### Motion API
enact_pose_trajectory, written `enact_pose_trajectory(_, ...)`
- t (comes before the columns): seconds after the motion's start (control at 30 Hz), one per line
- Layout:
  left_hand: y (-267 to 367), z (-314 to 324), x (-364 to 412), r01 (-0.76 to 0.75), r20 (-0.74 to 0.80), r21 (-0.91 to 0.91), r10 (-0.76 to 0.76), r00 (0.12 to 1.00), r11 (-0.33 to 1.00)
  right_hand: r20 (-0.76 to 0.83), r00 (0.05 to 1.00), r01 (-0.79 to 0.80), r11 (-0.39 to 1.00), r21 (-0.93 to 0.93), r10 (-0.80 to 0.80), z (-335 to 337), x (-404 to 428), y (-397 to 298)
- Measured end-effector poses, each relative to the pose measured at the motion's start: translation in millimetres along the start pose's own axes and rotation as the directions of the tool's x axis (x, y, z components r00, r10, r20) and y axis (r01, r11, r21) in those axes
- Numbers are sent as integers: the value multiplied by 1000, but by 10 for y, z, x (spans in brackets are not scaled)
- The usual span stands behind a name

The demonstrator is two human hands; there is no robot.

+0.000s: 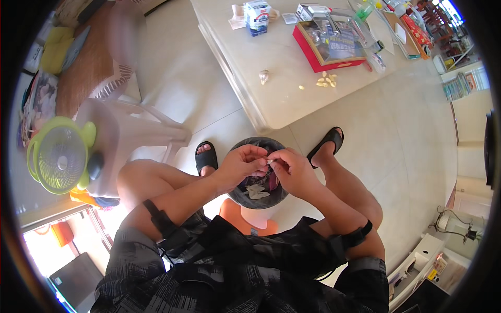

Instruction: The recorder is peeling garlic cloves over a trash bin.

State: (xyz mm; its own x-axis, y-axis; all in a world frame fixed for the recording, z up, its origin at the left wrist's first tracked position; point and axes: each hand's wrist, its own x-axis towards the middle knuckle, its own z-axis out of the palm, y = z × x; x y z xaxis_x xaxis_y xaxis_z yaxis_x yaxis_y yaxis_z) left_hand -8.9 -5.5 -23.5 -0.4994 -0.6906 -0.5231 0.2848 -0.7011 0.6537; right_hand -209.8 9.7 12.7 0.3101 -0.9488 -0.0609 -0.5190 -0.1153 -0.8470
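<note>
Over a dark-lined waste bin (239, 200), my two hands meet at a small pale garlic clove (270, 161). My right hand (293, 172) pinches it between thumb and forefinger. From the other side, the thumb and curled fingers of my left hand (243, 164) close on it, partly hiding it. Inside the bin lies crumpled whitish tissue or peel (256, 191) among darker waste. On the table (270, 103) beyond are a garlic bulb (264, 76), several peeled cloves (327, 80) in a loose group and one single clove (301, 87) apart.
A red box (309, 51) holding mixed items stands on the table, near a blue-and-white carton (257, 17). To my left, a green fan (60, 160) sits beside a pale plastic stool (129, 117). An orange seat (235, 217) shows beneath me. My sandaled feet flank the bin.
</note>
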Motion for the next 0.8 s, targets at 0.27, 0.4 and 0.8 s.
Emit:
enact_pose_trajectory(0.27, 61, -69, -116, -6, -42, 12, 6, 999, 1000, 175, 932, -361, 857, 367, 317, 138, 117, 36)
enact_pose_trajectory(0.4, 72, -102, -143, -20, -53, 105, 26, 998, 994, 175, 934, -356, 783, 511, 311, 190, 120, 145)
enact_pose_trajectory(0.8, 103, -40, -232, -98, -119, 578, 202, 972, 810, 254, 904, -425, 658, 622, 343, 282, 134, 123)
